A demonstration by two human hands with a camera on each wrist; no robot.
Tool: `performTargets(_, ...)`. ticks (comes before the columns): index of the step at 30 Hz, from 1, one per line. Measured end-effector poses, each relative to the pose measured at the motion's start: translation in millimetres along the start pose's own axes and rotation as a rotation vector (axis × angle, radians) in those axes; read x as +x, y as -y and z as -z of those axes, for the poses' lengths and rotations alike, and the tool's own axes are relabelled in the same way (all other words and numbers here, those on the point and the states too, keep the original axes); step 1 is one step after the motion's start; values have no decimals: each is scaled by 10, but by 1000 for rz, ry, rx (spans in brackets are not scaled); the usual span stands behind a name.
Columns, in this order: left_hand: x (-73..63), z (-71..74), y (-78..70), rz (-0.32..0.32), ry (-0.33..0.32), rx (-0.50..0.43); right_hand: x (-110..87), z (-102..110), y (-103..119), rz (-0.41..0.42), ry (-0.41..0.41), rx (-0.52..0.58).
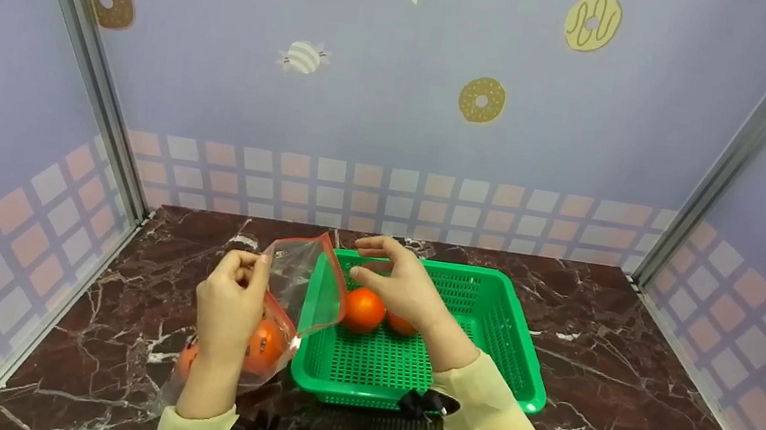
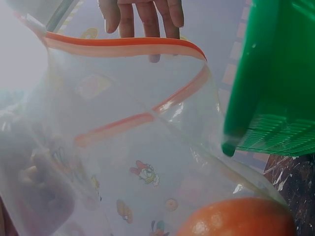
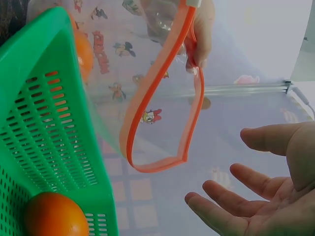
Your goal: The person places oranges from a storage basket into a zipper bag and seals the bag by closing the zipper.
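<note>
My left hand [image 1: 231, 299] pinches the rim of a clear zip bag [image 3: 142, 98] with an orange-red zip edge and small printed cartoon figures. The bag's mouth gapes toward the right. Low in the bag lie oranges [image 1: 266, 346], partly hidden behind my left wrist. My right hand [image 1: 407, 285] hovers over the green basket [image 1: 414, 397], just right of the bag's mouth, with fingers spread and nothing in them. Inside the basket an orange [image 1: 363, 310] sits near the left wall. Beside it, a second orange [image 1: 401, 323] is partly covered by the right hand.
The basket and bag stand on a dark red marbled tabletop [image 1: 596, 391]. A lilac wall [image 1: 395, 120] with sweets and tile prints closes off the back, and similar panels rise at both sides. Metal posts [image 1: 729, 142] mark the back corners.
</note>
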State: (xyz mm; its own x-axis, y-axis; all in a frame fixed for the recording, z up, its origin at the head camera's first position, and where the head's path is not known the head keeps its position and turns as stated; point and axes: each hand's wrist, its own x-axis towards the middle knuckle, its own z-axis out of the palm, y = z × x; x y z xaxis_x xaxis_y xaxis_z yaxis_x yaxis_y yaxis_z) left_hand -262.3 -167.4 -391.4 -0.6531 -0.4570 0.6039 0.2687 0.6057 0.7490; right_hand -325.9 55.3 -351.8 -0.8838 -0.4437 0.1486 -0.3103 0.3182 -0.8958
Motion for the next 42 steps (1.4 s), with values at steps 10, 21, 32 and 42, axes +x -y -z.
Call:
performTargets(10, 1, -6, -1, -1, 7, 8, 23, 91, -76, -28, -30, -18)
performTargets(21, 2, -12, -11, 6, 11, 4, 79, 179, -158, -74, -35, -73)
performTargets(32, -1, -8, 9, 25, 15, -1, 179, 233, -290, -143, -14, -156)
performTargets(42, 13, -8, 17, 12, -6, 10, 278, 257, -409, -187, -8, -230)
